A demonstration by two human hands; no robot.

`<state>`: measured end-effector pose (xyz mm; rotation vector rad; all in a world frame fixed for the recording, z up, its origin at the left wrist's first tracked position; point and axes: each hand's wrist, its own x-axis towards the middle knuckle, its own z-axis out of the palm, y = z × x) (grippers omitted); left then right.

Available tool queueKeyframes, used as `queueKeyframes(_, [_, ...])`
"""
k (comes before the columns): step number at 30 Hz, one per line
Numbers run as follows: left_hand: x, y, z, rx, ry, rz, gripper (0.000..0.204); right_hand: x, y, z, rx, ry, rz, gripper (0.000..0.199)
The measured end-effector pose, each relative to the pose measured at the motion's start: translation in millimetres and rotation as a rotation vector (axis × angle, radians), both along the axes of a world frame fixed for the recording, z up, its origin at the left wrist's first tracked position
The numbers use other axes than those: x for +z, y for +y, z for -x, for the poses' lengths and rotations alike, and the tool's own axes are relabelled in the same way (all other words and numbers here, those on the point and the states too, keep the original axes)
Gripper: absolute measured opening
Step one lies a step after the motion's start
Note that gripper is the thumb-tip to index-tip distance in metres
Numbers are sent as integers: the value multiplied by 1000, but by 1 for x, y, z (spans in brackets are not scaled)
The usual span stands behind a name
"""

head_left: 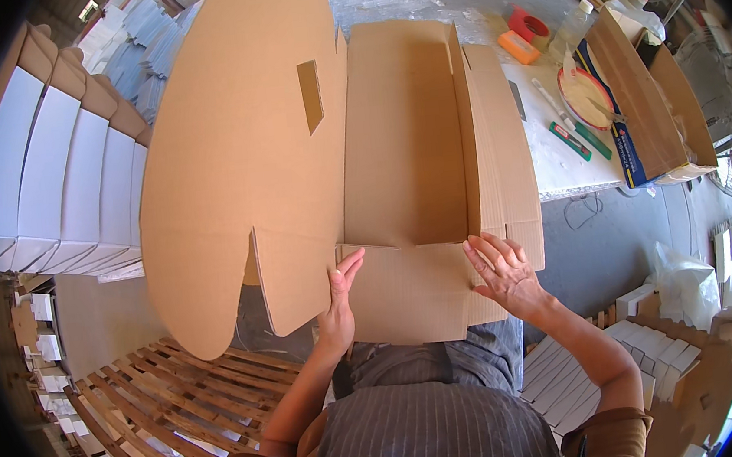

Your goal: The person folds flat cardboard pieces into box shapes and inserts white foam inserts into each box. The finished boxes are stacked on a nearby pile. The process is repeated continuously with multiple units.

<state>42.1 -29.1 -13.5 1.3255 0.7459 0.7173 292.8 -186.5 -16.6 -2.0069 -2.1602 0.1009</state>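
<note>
A brown corrugated cardboard box (397, 130) lies partly folded in front of me, with its long inner tray facing up. Its large lid panel (237, 144), with a slot cut in it, rises at the left. My left hand (340, 305) is at the tray's near left corner, fingers stretched out and touching the cardboard beside the lid. At the near right corner, my right hand (505, 273) has bent fingers on the folded edge and its thumb lower down against the near flap (406, 290). That flap hangs toward my lap.
On the worktable (565, 163) at right are an orange tape roll (518, 47), a green cutter (570, 141), a round tub (585, 96) and an open carton (641, 91). White boxes (56, 168) stand at left, above a wooden pallet (164, 403). More white boxes (587, 366) lie lower right.
</note>
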Motion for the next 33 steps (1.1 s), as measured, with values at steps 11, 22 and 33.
queueKeyframes(11, [8, 5, 1, 5, 3, -58, 59, -26, 2, -8, 11, -278, -153, 97])
queueKeyframes(22, [23, 34, 28, -58, 439, -421, 37, -12, 7, -7, -82, -103, -230, 65])
queueKeyframes(33, [7, 47, 73, -239, 620, -308, 54, 3, 33, -19, -170, 435, -423, 45])
